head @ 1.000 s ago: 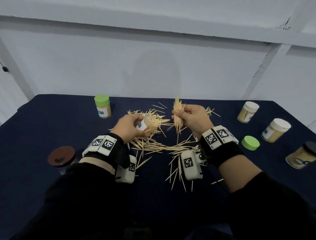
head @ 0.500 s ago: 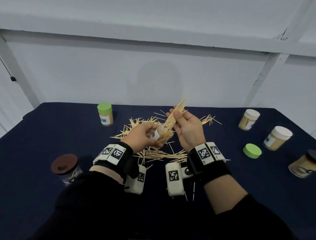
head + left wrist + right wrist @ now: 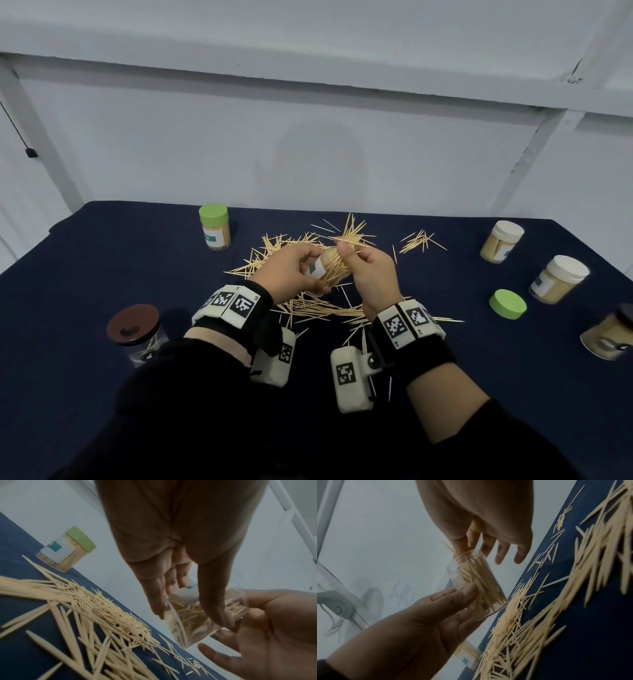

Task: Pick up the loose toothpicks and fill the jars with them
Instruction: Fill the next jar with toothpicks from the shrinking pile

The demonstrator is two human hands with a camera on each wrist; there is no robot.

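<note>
Over the dark blue table, my left hand (image 3: 291, 270) grips a clear, label-bearing jar (image 3: 327, 270), tipped with its mouth toward my right hand. In the left wrist view, fingers and thumb curl round the jar (image 3: 188, 628). It is partly filled with toothpicks (image 3: 479, 585). My right hand (image 3: 346, 250) is at the jar's mouth and pinches a few toothpicks whose tips stick out. Its other fingers are spread loosely in the right wrist view. Loose toothpicks (image 3: 318, 308) lie in a wide scatter beneath both hands (image 3: 96, 608) (image 3: 539, 615).
A green-lidded full jar (image 3: 214, 231) stands at the back left and a brown-lidded jar (image 3: 135, 334) at the near left. On the right are a loose green lid (image 3: 507, 304), two white-lidded jars (image 3: 501, 241) (image 3: 558, 279) and a dark-lidded jar (image 3: 609, 335). A small toothpick heap (image 3: 421, 240) lies at the back right.
My right hand brought its upright bundle of toothpicks over to the jar and slid it in. The bundle now sits mostly inside, and the two hands are close together.
</note>
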